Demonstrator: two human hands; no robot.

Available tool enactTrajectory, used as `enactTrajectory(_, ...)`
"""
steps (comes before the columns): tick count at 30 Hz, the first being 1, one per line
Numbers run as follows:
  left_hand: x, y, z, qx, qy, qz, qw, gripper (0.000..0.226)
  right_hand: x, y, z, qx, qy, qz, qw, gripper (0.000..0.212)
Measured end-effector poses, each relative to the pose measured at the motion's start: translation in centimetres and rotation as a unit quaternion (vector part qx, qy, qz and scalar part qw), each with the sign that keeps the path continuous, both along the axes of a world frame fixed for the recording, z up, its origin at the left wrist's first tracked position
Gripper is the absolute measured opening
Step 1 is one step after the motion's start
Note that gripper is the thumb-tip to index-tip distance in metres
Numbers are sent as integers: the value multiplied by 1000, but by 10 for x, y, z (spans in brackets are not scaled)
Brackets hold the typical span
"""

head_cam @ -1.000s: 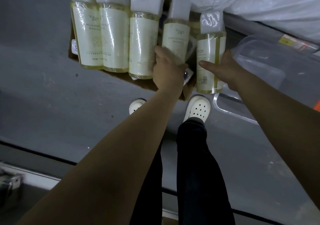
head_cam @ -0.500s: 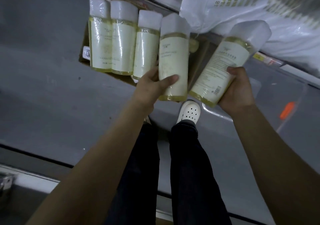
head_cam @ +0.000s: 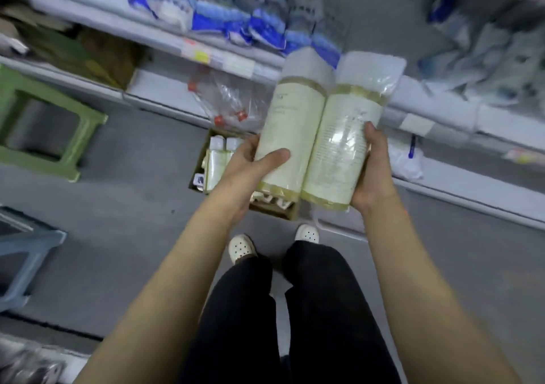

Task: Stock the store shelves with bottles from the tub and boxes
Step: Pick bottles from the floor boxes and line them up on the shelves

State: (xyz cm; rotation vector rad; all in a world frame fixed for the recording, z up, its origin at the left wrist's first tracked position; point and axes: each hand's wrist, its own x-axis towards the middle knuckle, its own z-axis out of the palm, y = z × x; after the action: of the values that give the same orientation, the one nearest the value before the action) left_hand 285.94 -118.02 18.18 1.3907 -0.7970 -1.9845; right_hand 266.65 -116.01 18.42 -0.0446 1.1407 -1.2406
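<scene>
the left hand [head_cam: 250,162] holds one bottle [head_cam: 290,124] and the right hand [head_cam: 373,174] holds another bottle [head_cam: 343,144], side by side above the box [head_cam: 203,159], label words too blurry to read.

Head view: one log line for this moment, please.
left hand: holds left bottle | right hand: holds right bottle | box: on floor

Bare floor [head_cam: 141,206] left; cardboard box [head_cam: 203,174] below hands; shelves [head_cam: 165,88] ahead

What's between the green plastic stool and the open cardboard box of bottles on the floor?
Head view: only bare grey floor between the green plastic stool and the cardboard box.
</scene>
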Motion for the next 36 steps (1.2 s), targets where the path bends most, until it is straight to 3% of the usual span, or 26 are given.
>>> enactTrajectory(4, 3, -3, 78, -71, 39, -19, 997, 46, 10, 6, 78, -80, 34, -26, 996, 53)
enactTrajectory(12, -20, 1, 199, -157, 112, -49, 980, 69, -19, 14, 200, -187, 102, -37, 976, 40)
enactTrajectory(15, -39, 4, 230, -212, 87, -56, 972, 83, -35, 22, 226, -207, 103, -13, 973, 53)
enactTrajectory(20, -84, 15, 271, -305, 45, -58, 950, 92, -74, 35, 252, -253, 105, -29, 961, 102)
enactTrajectory(22, -111, 25, 287, -328, 44, -46, 942, 85, -96, 45, 265, -268, 89, -51, 958, 95)
enactTrajectory(25, -149, 39, 305, -365, 35, -30, 930, 80, -136, 62, 290, -273, 103, -88, 952, 62)
enactTrajectory(28, -186, 52, 321, -389, 22, -7, 921, 72, -181, 79, 319, -270, 138, -87, 949, 49)
enactTrajectory(36, -260, 88, 357, -432, 76, -35, 898, 52, -247, 104, 365, -338, 179, 5, 924, 59)
